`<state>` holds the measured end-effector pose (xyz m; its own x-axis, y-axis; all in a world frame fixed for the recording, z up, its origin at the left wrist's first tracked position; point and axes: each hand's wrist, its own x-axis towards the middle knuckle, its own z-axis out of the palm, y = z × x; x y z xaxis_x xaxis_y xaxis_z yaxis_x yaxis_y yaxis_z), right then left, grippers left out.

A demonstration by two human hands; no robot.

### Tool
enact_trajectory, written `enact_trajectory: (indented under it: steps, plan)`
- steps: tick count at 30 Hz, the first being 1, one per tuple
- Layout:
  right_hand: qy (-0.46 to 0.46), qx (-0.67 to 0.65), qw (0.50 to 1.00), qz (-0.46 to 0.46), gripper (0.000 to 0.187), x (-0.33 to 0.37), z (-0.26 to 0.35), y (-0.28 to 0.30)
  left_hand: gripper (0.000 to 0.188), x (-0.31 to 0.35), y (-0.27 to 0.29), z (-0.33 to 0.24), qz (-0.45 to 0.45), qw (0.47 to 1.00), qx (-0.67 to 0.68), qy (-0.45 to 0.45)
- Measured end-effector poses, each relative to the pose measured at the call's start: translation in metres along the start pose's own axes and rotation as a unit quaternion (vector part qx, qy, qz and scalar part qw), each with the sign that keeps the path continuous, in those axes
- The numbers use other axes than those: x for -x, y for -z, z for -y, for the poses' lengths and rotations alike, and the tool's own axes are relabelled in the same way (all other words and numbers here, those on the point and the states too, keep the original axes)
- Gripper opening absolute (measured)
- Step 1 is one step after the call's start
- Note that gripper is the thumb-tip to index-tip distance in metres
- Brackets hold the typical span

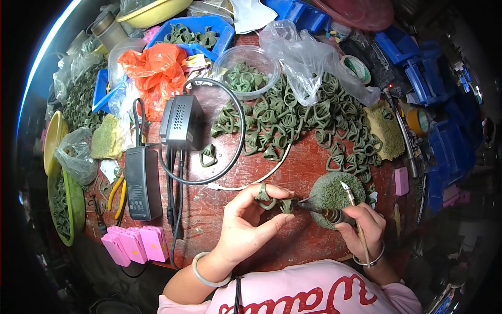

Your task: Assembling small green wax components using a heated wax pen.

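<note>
From here I have a bare strip of red surface (pixel 300 165) between the green pile (pixel 282 112) and the left hand (pixel 244 226), though a white cable (pixel 232 189) crosses it. Leftward, the looped black cable (pixel 243 131) and black power brick (pixel 141 183) obstruct me; rightward, a round green block (pixel 328 189) does.

The head view looks down, fisheye-wide; close above the red table (pixel 300 166).
</note>
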<state>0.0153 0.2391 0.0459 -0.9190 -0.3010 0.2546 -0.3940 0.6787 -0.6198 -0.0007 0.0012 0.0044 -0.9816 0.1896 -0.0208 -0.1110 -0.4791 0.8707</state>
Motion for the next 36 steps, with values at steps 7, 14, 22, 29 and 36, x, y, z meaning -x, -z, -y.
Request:
enact_trajectory:
  steps: [7,14,22,29,36]
  plan:
    - [-0.007,-0.001,1.000,0.003,0.029,0.002,-0.002,0.001,0.037,0.000,0.000,0.000,-0.009,1.000,-0.003,0.002]
    - [-0.006,0.002,1.000,-0.019,0.026,0.000,0.002,0.005,0.040,0.002,0.000,0.000,-0.033,0.995,-0.090,-0.032]
    - [-0.022,0.023,0.999,-0.012,0.025,0.000,0.002,0.001,0.040,0.002,0.003,0.002,-0.070,0.950,-0.285,-0.102]
    - [-0.016,0.048,0.999,0.006,0.024,-0.004,0.008,0.004,0.038,0.003,0.002,0.001,-0.075,0.945,-0.297,-0.111]
    - [-0.011,0.048,0.999,0.006,0.025,-0.004,0.006,0.003,0.037,0.003,0.002,0.001,-0.079,0.945,-0.299,-0.103]
